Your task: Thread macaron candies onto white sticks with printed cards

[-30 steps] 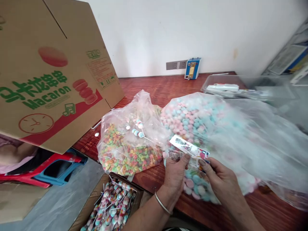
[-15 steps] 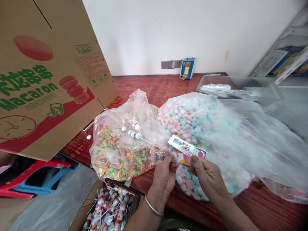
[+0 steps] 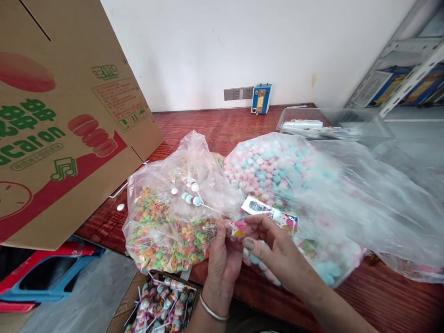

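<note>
My left hand (image 3: 222,252) pinches a small printed candy wrapper (image 3: 236,227) by its near end, fingers closed on it. My right hand (image 3: 274,252) reaches across to the same wrapper, thumb and fingers closing on its pink part. A second wrapper with a barcode (image 3: 268,212) lies just above my hands on a big clear bag of pink and blue candy discs (image 3: 277,171). To the left sits a clear bag of small multicoloured candy rings (image 3: 166,222), with a candy stick (image 3: 192,196) lying on top.
A large Macaron cardboard box (image 3: 62,125) leans at the left. A box of wrapped lollipops (image 3: 163,305) stands below the red wooden table's (image 3: 222,125) front edge. A clear plastic tray (image 3: 333,127) and a blue device (image 3: 260,98) sit at the back. Red and blue stools (image 3: 45,270) are on the floor.
Both hands have shifted left, off the disc bag's front. My left hand now holds a small wrapper and my right hand has come onto it; the barcode wrapper lies free on the bag.
</note>
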`<action>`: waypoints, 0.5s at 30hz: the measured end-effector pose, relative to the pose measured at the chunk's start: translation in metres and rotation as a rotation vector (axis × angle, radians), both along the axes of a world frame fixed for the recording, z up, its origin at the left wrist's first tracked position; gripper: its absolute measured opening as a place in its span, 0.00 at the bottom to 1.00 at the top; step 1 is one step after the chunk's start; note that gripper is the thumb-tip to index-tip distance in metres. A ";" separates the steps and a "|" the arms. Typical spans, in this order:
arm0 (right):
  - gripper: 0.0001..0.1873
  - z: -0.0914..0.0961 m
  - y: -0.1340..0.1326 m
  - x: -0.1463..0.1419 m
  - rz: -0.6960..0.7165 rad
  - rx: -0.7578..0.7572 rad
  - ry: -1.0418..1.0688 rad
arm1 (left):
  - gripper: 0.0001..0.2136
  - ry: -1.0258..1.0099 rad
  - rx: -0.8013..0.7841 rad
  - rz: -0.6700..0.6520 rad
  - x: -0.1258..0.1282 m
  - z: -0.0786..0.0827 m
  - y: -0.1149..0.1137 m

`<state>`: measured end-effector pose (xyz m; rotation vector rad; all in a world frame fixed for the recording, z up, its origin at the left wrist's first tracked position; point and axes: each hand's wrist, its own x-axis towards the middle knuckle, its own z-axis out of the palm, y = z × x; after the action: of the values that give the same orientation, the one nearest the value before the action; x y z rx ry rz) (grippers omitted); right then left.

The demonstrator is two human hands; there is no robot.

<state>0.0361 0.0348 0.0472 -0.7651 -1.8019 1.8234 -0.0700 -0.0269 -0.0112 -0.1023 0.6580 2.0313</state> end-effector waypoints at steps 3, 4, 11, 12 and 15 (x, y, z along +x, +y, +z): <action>0.16 0.001 -0.004 -0.002 -0.006 0.119 0.016 | 0.14 -0.048 0.006 -0.050 -0.002 -0.003 -0.002; 0.15 0.001 -0.005 -0.003 -0.016 0.120 0.025 | 0.14 -0.047 0.010 -0.053 -0.002 -0.003 -0.003; 0.19 0.001 -0.006 -0.012 -0.055 0.004 0.041 | 0.13 0.083 0.005 0.001 -0.004 0.004 -0.005; 0.20 0.002 -0.006 -0.013 -0.067 0.013 0.038 | 0.14 0.106 -0.001 0.019 -0.005 0.005 -0.005; 0.16 0.007 -0.006 -0.015 -0.066 -0.021 -0.035 | 0.15 0.257 -0.015 0.089 -0.008 0.007 -0.006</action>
<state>0.0208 0.0288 0.0541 -0.8589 -1.7605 1.7994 -0.0779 -0.0325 -0.0041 0.1257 0.8415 2.1451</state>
